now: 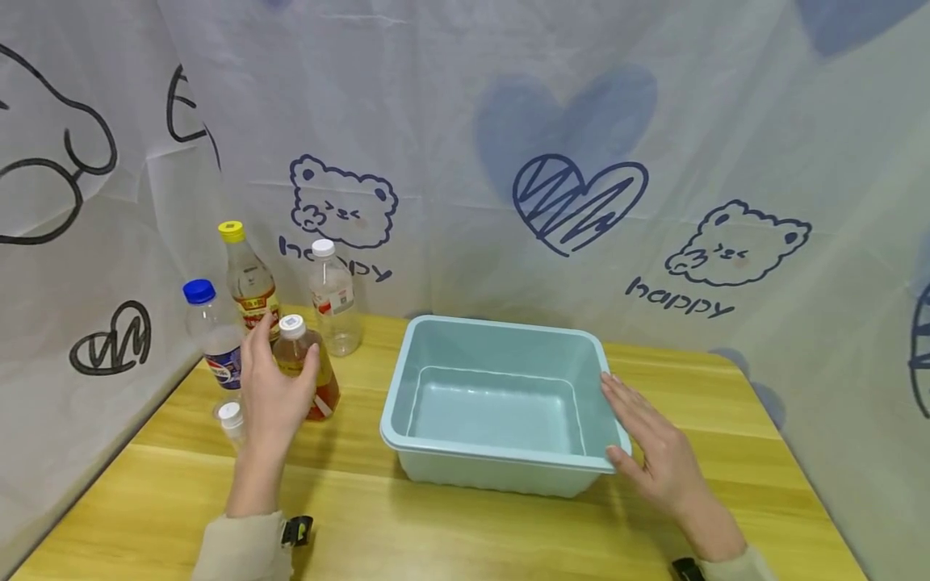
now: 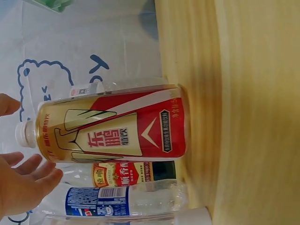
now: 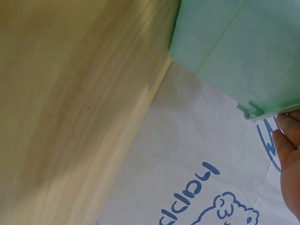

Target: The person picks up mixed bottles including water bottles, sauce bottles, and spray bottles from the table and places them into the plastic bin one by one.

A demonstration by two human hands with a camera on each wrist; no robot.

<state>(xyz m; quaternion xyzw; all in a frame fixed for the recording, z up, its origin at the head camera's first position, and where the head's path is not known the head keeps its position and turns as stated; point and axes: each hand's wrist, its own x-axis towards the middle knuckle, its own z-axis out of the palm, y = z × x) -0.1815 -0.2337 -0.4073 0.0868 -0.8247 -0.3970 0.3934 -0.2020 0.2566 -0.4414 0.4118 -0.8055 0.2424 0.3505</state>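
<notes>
My left hand (image 1: 274,403) is at a drink bottle (image 1: 325,394) with a white cap and a red and gold label. In the left wrist view, its thumb and fingers are spread on either side of the neck of that bottle (image 2: 117,129), with gaps beside the cap. The bottle stands upright on the table. My right hand (image 1: 657,448) rests on the right rim of a light blue-green plastic bin (image 1: 501,457), its fingers nearly straight. In the right wrist view, the fingertips (image 3: 282,140) touch the outer rim edge.
Around the left hand stand a yellow-capped bottle (image 1: 247,270), a blue-capped bottle (image 1: 220,355) and a clear white-capped bottle (image 1: 336,319). Another white-capped bottle (image 1: 231,417) is partly behind the left wrist. A printed cloth (image 1: 450,202) hangs behind the wooden table (image 1: 450,532).
</notes>
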